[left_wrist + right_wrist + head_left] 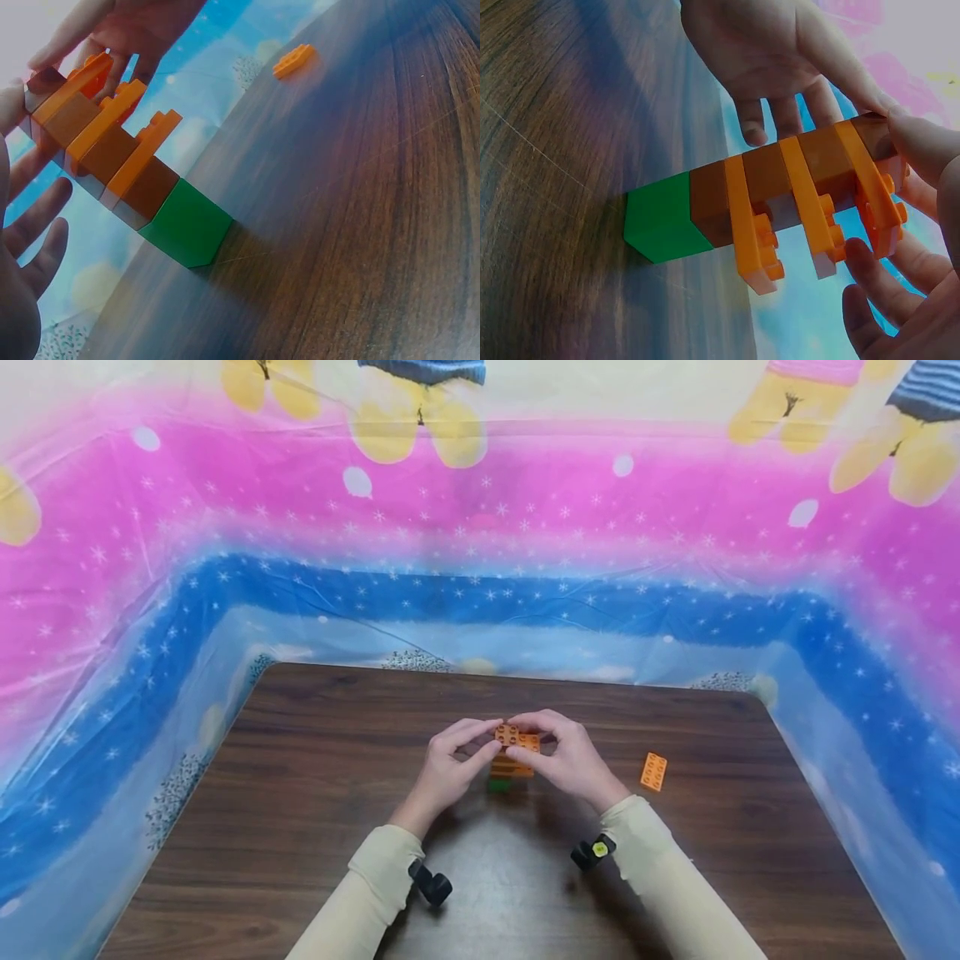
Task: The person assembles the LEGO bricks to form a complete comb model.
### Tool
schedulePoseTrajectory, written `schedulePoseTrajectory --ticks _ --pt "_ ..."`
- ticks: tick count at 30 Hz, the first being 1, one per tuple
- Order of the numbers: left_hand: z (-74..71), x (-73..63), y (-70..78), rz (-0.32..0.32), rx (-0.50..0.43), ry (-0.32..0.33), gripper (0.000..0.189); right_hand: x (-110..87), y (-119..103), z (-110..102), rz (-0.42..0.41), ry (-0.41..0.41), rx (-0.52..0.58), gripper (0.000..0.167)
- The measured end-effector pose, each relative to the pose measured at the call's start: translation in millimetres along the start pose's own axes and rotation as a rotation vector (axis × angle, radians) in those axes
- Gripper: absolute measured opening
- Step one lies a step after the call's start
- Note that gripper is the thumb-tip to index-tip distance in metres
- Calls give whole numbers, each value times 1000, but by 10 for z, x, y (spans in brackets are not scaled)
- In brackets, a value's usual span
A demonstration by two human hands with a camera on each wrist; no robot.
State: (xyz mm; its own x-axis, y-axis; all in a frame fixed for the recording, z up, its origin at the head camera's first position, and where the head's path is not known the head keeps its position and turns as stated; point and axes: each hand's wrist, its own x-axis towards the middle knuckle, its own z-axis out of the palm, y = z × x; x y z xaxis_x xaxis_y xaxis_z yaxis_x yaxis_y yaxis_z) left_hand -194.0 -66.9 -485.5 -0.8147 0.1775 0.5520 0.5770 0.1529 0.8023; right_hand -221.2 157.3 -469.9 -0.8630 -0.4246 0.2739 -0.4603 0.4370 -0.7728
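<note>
A tower of toy building bricks stands upright on the table between both hands. At its foot is a green brick. Above that, brown bricks alternate with orange plates, which jut out to the right with their studs up. A brown brick tops the tower. My left hand pinches this top brick from the left, thumb on the near side and a finger on the far side. From the right, my right hand pinches it too, its thumb and index finger reaching past the jutting plates.
A loose orange plate lies studs up on the dark wooden table, to the right of the right hand. A printed pink and blue cloth hangs behind and along the sides of the table.
</note>
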Motion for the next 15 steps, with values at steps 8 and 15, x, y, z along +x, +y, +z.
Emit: schedulePoseTrajectory --ticks 8,15 --pt "8 -1 24 -34 8 6 33 -120 8 -173 38 53 -39 44" --pt "7 -3 42 -44 -3 9 33 -309 163 -398 92 139 -55 45"
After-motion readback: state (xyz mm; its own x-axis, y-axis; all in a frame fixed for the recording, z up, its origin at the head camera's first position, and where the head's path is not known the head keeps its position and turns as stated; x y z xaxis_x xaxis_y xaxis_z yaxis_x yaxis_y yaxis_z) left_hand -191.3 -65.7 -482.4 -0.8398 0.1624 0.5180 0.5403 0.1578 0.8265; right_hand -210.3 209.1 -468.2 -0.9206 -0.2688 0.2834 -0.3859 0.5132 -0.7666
